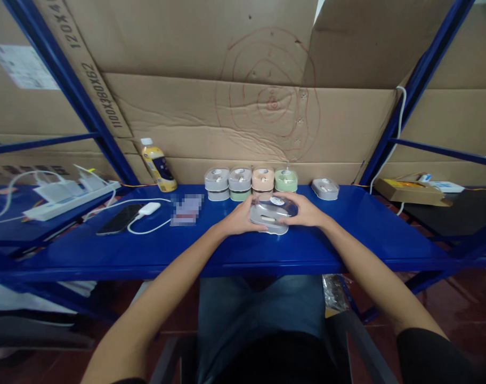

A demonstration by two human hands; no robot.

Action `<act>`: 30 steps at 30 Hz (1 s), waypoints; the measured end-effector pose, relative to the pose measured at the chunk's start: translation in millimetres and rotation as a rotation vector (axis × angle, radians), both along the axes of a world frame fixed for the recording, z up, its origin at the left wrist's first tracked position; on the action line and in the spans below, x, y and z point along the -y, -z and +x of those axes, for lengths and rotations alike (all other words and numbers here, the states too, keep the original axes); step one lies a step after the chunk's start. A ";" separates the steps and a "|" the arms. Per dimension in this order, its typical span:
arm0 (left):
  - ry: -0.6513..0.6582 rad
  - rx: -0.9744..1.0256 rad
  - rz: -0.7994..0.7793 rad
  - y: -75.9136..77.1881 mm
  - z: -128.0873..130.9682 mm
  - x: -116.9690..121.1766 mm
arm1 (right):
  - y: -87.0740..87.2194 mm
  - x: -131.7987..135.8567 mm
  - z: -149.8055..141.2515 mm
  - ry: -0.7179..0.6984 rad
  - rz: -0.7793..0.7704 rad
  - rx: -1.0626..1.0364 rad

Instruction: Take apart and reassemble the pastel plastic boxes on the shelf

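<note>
Clear-lidded grey box: one, held above the front half of the blue worktop; sides partly covered by fingers. A pale oblong piece showed at its front; whether inside or on the lid could not be told. Contents: unclear through glare.

Pixelated item: details unreadable. Lower parts of the peach stack and green stack: largely hidden behind the held box and hands.

Containers, rear row: grey stack, grey over grey; mixed stack, grey over green; then the peach-topped and green-topped ones. Lone box: grey, clear-lidded, apart to the right. Bottle: yellow, dark label, white cap, contents not discernible.

Left hand: curled around the box's left side. Right hand: gripped its right side, fingertips at the front. Both forearms reached forward, converging; upper arms were cut off.
</note>
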State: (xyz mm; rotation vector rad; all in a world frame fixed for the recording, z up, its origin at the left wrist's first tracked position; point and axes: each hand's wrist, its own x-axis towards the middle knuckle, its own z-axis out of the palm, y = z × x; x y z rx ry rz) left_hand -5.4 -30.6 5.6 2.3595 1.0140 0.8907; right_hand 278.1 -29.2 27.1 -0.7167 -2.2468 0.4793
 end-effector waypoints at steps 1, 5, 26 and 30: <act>0.002 0.037 -0.036 2.4 0.7 -1.5 | 0.6 0.6 -2.8 -0.013 0.006 0.015; 0.023 0.111 -0.112 10.6 4.7 -4.9 | 1.9 3.7 -11.3 -0.036 0.056 0.100; -0.013 0.090 -0.017 17.2 4.0 -8.1 | -2.3 55.6 16.1 0.527 0.017 0.566; -0.073 0.033 0.012 12.7 4.2 -4.5 | -3.8 64.5 68.0 0.706 -0.027 0.638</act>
